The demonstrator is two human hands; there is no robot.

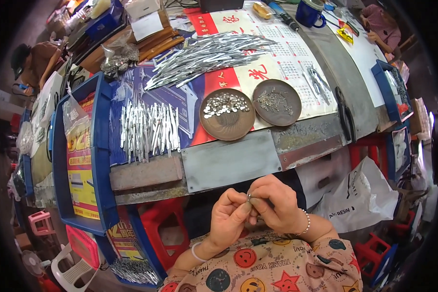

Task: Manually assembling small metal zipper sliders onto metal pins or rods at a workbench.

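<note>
My left hand and my right hand meet in front of the bench edge, fingertips pinched together. Between them is a tiny shiny metal piece, mostly covered by the fingers; its exact kind cannot be made out. Beyond the hands, a grey metal plate lies along the bench edge. Behind that plate stand two round brown dishes: the left dish holds small shiny metal discs, the right dish holds thin small pins.
Flat metal strips lie in a row at left, with a larger strip pile behind. Dark-handled pliers and smaller pliers lie right. A blue tray borders the left side; a white plastic bag hangs at right.
</note>
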